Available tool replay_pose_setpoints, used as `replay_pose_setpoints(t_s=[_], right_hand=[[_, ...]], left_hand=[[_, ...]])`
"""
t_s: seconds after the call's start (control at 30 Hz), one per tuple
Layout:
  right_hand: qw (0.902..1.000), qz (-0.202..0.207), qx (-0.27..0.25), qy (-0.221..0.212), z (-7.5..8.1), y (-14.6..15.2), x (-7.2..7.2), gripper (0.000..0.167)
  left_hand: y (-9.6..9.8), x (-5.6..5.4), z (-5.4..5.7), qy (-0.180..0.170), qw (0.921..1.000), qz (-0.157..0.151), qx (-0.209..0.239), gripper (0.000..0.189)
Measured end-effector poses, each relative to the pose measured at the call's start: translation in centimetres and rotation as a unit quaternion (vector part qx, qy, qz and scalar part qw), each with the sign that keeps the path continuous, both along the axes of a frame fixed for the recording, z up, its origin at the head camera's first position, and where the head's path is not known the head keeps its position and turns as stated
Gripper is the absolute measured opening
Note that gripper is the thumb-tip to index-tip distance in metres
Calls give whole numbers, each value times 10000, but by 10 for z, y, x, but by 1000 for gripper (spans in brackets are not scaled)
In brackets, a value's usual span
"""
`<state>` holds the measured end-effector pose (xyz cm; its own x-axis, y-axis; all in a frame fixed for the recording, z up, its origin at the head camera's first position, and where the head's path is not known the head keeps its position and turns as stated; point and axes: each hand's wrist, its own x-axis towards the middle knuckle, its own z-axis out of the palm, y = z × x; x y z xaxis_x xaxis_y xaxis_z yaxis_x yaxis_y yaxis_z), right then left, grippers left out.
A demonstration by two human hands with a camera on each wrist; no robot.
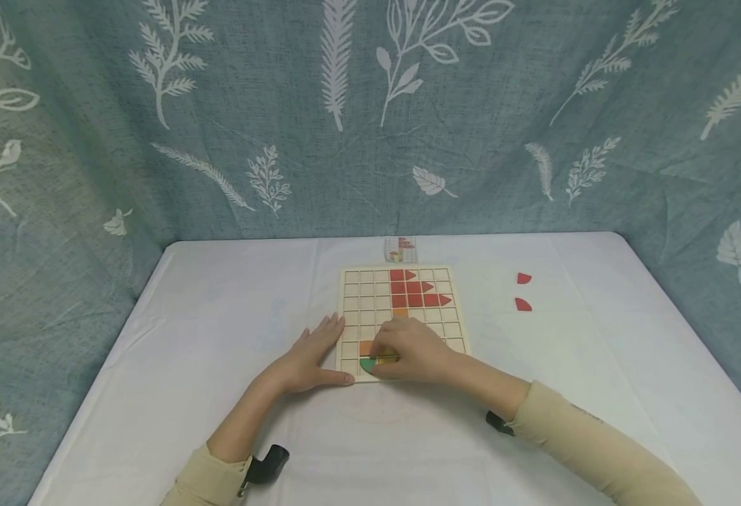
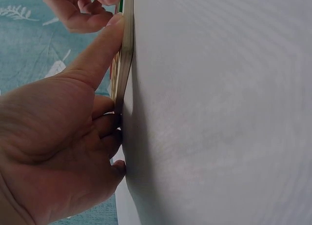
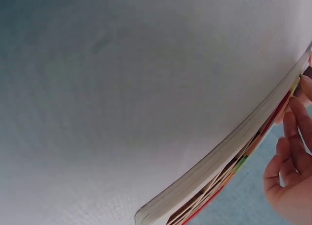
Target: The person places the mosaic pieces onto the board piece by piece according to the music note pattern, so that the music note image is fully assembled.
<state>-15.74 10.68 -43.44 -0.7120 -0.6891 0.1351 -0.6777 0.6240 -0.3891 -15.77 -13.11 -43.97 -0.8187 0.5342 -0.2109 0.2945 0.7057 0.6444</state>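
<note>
A square wooden grid board (image 1: 366, 303) lies on the white table. Near its front edge my right hand (image 1: 414, 351) curls over the squares, thumb and fingertips pinching a green rounded piece (image 1: 366, 365). Just behind that piece is an orange one (image 1: 366, 347), and a bit of yellow (image 1: 388, 358) shows under the fingers. My left hand (image 1: 307, 358) rests spread at the board's left side, its thumb along the front corner; in the left wrist view the thumb (image 2: 100, 51) lies against the board's edge. Red pieces (image 1: 398, 288) form stepped rows at the back, above another orange piece (image 1: 400, 313).
Two loose red rounded pieces (image 1: 524, 278) lie on the table to the right of the board. Behind the board is a small pattern card (image 1: 400, 254). A teal leaf-print curtain (image 1: 357, 176) hangs around the table. Black wrist devices (image 1: 269, 464) sit by both cuffs.
</note>
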Motion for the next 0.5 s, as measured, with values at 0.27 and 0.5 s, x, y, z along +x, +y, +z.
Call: replay_pose_setpoints(t_s=[0.27,0.5], right_hand=[[9999,58,-19,90,1,-1,2,16],[9999,72,-3,140,2,-2,4,14]], left_hand=[[0,1,1,23,10000,-24,28,102],[0,1,0,33,10000,-4,21,103]])
